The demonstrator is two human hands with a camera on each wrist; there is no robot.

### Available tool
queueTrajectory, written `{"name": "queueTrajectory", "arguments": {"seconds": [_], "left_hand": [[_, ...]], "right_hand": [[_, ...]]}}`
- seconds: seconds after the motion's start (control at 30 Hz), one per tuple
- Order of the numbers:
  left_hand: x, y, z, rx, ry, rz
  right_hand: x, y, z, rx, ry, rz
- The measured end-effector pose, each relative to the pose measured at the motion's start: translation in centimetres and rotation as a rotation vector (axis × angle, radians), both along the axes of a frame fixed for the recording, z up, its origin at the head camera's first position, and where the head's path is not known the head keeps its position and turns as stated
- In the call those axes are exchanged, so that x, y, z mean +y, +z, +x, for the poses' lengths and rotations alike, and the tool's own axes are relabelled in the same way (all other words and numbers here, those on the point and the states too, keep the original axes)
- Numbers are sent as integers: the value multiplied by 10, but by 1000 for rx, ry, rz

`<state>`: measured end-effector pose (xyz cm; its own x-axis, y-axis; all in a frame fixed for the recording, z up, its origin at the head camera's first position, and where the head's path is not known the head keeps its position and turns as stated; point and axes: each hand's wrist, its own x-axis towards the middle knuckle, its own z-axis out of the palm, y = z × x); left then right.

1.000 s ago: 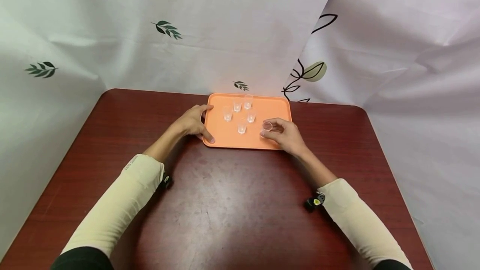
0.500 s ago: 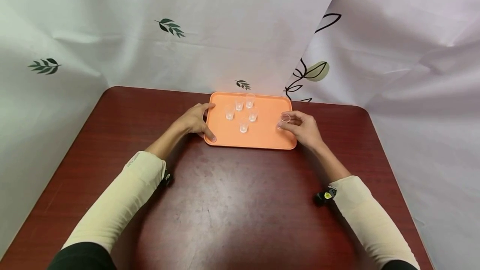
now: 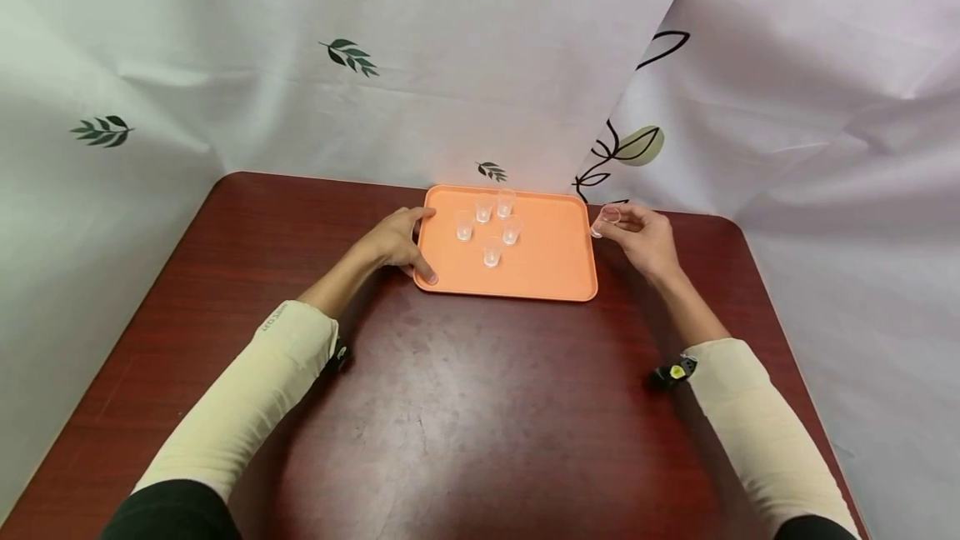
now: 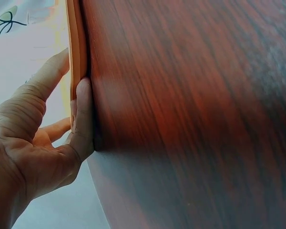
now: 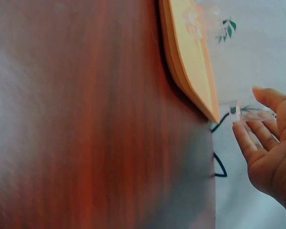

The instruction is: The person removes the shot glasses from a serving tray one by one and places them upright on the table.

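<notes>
An orange tray (image 3: pixel 558 252) lies at the far side of the table, bearing several small clear plastic cups (image 3: pixel 491 255) in a loose group on its left half. My left hand (image 3: pixel 400 242) holds the tray's left edge, its thumb over the near corner. In the left wrist view, fingers (image 4: pixel 83 109) wrap that tray rim (image 4: pixel 76 43). Just beyond the tray's right edge, my right hand (image 3: pixel 651 247) pinches another clear plastic cup (image 3: pixel 611 213) between thumb and fingers. The right wrist view shows this cup (image 5: pixel 250 114) in the fingers, off the tabletop.
The dark red wooden table (image 3: pixel 480 407) stretches from the tray toward me. Behind it hangs a white leaf-patterned cloth (image 3: pixel 420 65), close to the tray's far edge, with another stretch of cloth (image 3: pixel 847 190) along the right side.
My right hand has carried its cup from above the tray's right part to the right, past the tray's edge. The left hand stays on the tray, and the other cups keep their places.
</notes>
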<state>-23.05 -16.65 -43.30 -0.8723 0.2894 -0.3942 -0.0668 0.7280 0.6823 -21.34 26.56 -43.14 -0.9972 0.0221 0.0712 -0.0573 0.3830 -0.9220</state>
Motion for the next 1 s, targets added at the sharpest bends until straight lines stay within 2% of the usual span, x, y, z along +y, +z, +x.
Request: {"name": "queueTrajectory", "arguments": {"seconds": [0.17, 0.47, 0.7, 1.0], "left_hand": [[0, 1, 1, 5, 4, -3], [2, 3, 1, 2, -1, -15], [2, 3, 1, 10, -24, -56], [2, 3, 1, -14, -2, 1]], "right_hand": [[10, 1, -11, -11, -37, 8], [20, -6, -29, -56, -109, 9], [19, -16, -37, -88, -161, 77], [17, -22, -48, -101, -202, 95]]}}
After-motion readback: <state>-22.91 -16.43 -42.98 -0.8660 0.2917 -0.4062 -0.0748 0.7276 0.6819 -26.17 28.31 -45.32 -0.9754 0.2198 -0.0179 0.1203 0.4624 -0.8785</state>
